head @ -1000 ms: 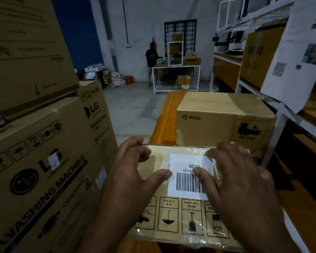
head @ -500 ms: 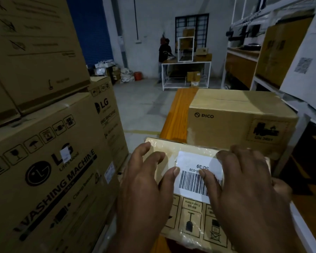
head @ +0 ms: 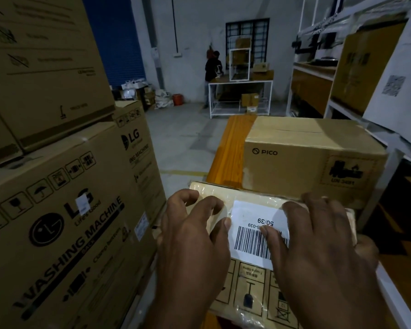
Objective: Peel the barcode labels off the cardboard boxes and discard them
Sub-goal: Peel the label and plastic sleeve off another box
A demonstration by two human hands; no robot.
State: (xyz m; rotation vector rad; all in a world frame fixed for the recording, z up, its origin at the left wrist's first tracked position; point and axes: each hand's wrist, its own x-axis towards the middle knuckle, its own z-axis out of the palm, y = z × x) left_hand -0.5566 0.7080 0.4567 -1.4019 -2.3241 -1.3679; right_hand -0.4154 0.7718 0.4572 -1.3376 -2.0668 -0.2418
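On the near wrapped box [head: 247, 293] | left hand [head: 195, 245] and right hand [head: 318, 252] are laid flat, fingers spread, nothing gripped | barcode label [head: 254, 231] is stuck between the thumbs | left edge is best nail-lifted, then peeled low | print is read from the PICO box [head: 306, 157] side; long axis unclear, partly covered

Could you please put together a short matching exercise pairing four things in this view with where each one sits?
Things
1. barcode label
2. PICO box
3. LG washing machine box
4. left hand

Places
A. stacked at the left of the view
B. resting on the wrapped box, thumb tip at the label's left edge
C. on the orange wooden surface, behind the wrapped box
D. stuck on the wrapped box, partly under the right hand's thumb

Pairs: 1-D, 2-C, 3-A, 4-B
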